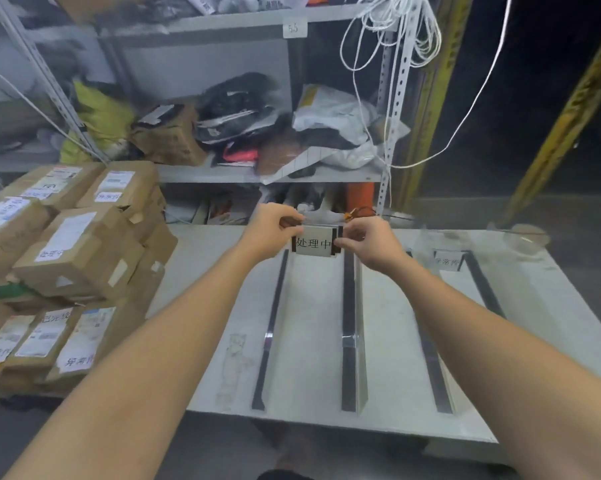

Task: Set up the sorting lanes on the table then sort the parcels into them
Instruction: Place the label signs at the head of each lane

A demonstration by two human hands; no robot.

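A small white sign card (315,242) with black characters and dark side edges is held upright over the far end of the white table (219,271). My left hand (275,233) pinches its left edge and my right hand (365,242) pinches its right edge. Several long dark divider strips lie lengthwise on the table: one (269,334) on the left, one (350,327) in the middle, one (430,358) partly hidden by my right arm, one (482,282) on the right. A second sign card (448,259) stands between the right-hand strips. Brown cardboard parcels (74,258) with white labels are stacked left of the table.
A grey metal shelf (257,173) behind the table holds bags and soft parcels. White cords (396,29) hang from its upright. A clear round dish (526,239) sits at the table's far right corner. Yellow posts (562,133) stand on the right.
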